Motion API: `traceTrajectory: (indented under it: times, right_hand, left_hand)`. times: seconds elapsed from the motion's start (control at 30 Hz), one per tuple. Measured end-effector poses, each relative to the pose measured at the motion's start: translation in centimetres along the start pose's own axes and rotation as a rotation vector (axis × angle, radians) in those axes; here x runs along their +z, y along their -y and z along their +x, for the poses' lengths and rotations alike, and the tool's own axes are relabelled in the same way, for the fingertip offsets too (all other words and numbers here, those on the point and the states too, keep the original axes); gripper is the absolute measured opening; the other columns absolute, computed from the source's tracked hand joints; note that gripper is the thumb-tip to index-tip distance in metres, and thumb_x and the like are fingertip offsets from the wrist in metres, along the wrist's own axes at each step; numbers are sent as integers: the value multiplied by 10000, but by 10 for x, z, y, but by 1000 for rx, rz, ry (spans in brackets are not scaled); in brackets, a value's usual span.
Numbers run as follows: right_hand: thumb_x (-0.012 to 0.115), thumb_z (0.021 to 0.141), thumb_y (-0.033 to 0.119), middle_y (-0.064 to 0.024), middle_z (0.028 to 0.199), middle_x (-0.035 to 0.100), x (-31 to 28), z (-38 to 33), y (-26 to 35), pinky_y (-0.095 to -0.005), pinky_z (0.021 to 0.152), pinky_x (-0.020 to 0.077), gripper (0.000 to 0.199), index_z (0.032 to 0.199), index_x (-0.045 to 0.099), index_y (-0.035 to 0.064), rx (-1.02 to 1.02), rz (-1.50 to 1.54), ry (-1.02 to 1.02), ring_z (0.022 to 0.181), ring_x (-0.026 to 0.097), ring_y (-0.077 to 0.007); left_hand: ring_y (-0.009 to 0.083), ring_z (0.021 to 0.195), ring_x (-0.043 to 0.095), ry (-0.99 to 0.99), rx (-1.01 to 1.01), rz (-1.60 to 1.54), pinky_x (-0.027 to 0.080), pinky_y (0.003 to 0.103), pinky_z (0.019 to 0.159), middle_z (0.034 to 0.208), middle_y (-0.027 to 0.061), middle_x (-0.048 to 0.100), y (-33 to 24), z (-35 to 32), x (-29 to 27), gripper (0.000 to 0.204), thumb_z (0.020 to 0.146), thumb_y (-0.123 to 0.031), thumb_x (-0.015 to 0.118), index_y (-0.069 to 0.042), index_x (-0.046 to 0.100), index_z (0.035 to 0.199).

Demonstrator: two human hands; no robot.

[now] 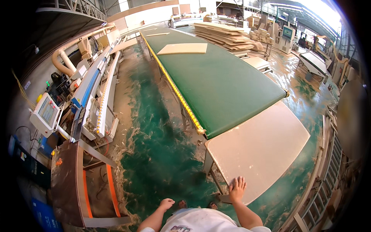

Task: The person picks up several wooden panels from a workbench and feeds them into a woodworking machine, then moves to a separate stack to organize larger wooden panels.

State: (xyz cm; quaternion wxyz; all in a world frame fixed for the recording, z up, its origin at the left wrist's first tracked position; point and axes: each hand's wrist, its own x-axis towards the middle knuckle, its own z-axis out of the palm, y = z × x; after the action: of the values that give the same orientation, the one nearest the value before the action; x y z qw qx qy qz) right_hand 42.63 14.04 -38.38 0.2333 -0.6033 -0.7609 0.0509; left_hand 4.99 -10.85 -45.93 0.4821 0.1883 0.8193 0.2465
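Observation:
My right hand (237, 190) lies flat on the near left corner of a beige board-topped table (259, 147), fingers stretched out and holding nothing. Close to my body, my left hand (167, 203) hangs over the floor with its fingers curled in; whether anything is inside them is hidden. Beyond the table top runs a long green conveyor belt (216, 85), its end meeting the table's far edge. A flat wooden panel (182, 48) rests on the belt farther up, and smaller pale panels lie beyond it.
At the left stands a long edge-working machine (87, 91) with a control screen (48, 112). A brown-topped stand (67, 181) with orange strips is nearer. Stacked boards (224, 36) sit right of the belt. A metal roller rack (320, 193) lines the right side. Sawdust covers the green floor (154, 147).

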Motion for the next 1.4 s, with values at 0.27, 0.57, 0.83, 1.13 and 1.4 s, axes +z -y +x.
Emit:
traceTrajectory:
  times: [0.27, 0.57, 0.83, 1.13, 1.4]
  right_hand:
    - [562, 951, 271, -186, 1501, 442, -8, 3, 5, -538, 1204, 190, 430, 1335, 560, 79, -8, 9, 62, 1458, 309, -371]
    - [579, 924, 288, -168, 1494, 462, -1, 2, -4, -545, 1199, 202, 448, 1327, 578, 92, -13, -13, 23, 1449, 332, -364]
    - [582, 922, 292, -169, 1489, 464, 4, 0, -8, -545, 1200, 195, 451, 1332, 579, 102, -17, -1, 16, 1444, 332, -373]
    - [589, 912, 289, -168, 1480, 476, 1, 0, -6, -543, 1201, 198, 447, 1318, 589, 103, -14, -1, -5, 1437, 343, -372]
    - [593, 911, 283, -174, 1460, 495, -3, 2, 0, -555, 1187, 226, 433, 1305, 600, 104, -24, 21, -32, 1422, 371, -373]
  left_hand:
    - [211, 879, 711, 165, 63, 366, 545, 359, 807, 963, 77, 761, 36, -9, 30, 380, 802, -452, 736, -143, 789, 1016]
    - [214, 857, 709, 92, -72, 247, 547, 354, 796, 966, 97, 760, 9, -16, 23, 287, 842, -336, 729, -116, 786, 1016]
    - [203, 844, 706, 86, -17, 209, 547, 338, 783, 963, 92, 759, -15, -18, 24, 308, 857, -345, 706, -113, 777, 1048]
    - [230, 892, 713, 163, -35, 368, 544, 363, 827, 990, 99, 758, 14, -17, 32, 337, 846, -412, 717, -141, 783, 1035]
    - [206, 837, 709, 135, -101, 253, 548, 354, 775, 942, 97, 760, 20, -15, 23, 314, 840, -362, 708, -113, 785, 1014]
